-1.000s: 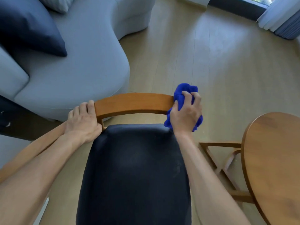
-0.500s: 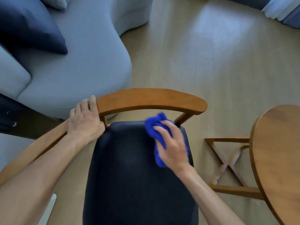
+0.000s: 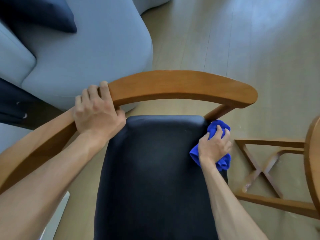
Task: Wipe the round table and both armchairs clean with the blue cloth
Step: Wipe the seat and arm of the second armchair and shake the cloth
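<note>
Item: blue cloth [image 3: 214, 144], bunched into a wad and grasped by our right hand [image 3: 213, 148], the fingers [image 3: 220, 131] curled over its top. It sits pressed against the right edge of the armchair seat [image 3: 152, 170], just below the post that carries the curved wooden rail [image 3: 181, 87].

Item: left hand [image 3: 97, 111], clenched around the left end of that rail, thumb tucked underneath, steadying the chair.

Progress, as we judge it: we are mid-wipe on one armchair, working the side of its dark seat cushion. Whether the rail or the seat top has been wiped we cannot tell (nothing on either surface shows it). The second armchair is not in view, and the round counter [image 3: 311, 161] shows only as a wooden edge at the far right, with its crossed base [image 3: 263, 172] on the floor [image 3: 225, 40]; its state is unreadable from here. So a good share of the task looks to be left.

Pose: both forearms reach forward from the lower frame, the right wrist bent outward over the seat's edge, the left arm lying along the armrest.

Surroundings: grey sofa [image 3: 86, 58] beyond the chair, a dark cushion [image 3: 38, 13] on it.
</note>
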{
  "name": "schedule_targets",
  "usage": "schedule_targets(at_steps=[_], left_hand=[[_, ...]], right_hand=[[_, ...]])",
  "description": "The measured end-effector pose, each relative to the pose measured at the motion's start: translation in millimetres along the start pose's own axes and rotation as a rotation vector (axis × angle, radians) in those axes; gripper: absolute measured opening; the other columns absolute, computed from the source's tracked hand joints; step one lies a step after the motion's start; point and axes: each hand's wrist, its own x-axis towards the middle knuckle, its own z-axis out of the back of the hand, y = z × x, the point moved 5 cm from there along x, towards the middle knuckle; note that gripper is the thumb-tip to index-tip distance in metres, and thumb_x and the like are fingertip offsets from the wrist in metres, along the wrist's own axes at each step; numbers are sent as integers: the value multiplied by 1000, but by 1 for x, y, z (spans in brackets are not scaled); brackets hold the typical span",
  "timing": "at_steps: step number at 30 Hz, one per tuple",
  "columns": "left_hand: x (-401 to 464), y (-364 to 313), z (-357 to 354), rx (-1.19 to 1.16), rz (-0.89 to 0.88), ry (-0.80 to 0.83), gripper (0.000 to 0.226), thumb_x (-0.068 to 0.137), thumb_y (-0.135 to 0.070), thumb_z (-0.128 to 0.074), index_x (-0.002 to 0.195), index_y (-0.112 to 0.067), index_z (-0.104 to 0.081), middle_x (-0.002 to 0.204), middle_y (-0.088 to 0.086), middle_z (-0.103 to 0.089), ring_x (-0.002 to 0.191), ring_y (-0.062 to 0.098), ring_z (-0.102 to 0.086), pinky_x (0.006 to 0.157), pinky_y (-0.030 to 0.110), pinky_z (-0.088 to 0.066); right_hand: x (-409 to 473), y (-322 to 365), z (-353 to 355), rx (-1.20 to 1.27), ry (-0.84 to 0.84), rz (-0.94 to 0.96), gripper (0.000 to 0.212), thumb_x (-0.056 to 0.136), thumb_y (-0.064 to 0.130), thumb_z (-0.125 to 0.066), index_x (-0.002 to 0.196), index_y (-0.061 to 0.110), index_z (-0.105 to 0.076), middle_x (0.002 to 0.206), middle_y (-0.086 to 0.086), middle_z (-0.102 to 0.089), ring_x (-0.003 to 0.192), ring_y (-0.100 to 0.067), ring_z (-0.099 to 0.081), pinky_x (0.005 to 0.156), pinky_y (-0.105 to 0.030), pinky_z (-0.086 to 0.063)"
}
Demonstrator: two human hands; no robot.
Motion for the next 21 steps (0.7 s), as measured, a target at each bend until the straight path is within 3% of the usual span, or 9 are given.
schedule_targets(at_steps=[5,7,10,12,14,18,21], left_hand=[[-1,-1,2,8,6,-26,61,75,-28,-61,124,2,-39,103,29,-51,87,44,-50,78,51,-42],[-1,-1,2,12,-9,-32,61,75,-28,-61,124,2,-38,103,29,-51,86,45,-50,77,51,-42],[0,1,2,27,-30,-32,62,75,-28,-62,123,2,-38,101,29,-51,85,45,-50,75,50,-43],[1,2,1,33,-37,-30,62,74,-27,-62,123,2,-38,101,28,-51,84,43,-50,74,49,-42],[0,2,0,45,-42,-24,61,74,-28,-62,123,1,-38,100,28,-51,83,42,-51,73,49,-42],[0,3,2,27,-49,-49,62,73,-28,-65,120,0,-37,97,28,-50,80,44,-50,71,50,-44],[-1,4,5,33,-56,-51,61,72,-27,-65,120,0,-38,97,29,-50,81,45,-50,71,51,-44]], right_hand=[[-9,18,-3,40,13,55,45,91,16,-53,135,11,-50,148,-13,-37,116,-40,-45,95,-44,-34],[-34,65,-17,84,75,257,45,85,14,-58,130,12,-56,144,-13,-43,104,-40,-51,88,-44,-40],[-120,155,-48,126,250,713,41,69,8,-68,110,13,-67,126,-12,-60,82,-32,-57,72,-37,-47],[-156,179,-59,88,335,809,40,65,9,-71,105,14,-68,119,-9,-63,77,-27,-56,68,-34,-48],[-154,175,-60,51,370,860,44,68,7,-67,112,15,-65,124,-9,-60,80,-27,-54,71,-35,-46],[-106,140,-43,-124,434,1150,51,64,0,-62,111,19,-65,129,-8,-57,75,-31,-50,63,-37,-39],[-50,82,-15,-106,327,1000,51,66,-3,-61,113,16,-67,134,-10,-56,82,-36,-55,67,-42,-46]])
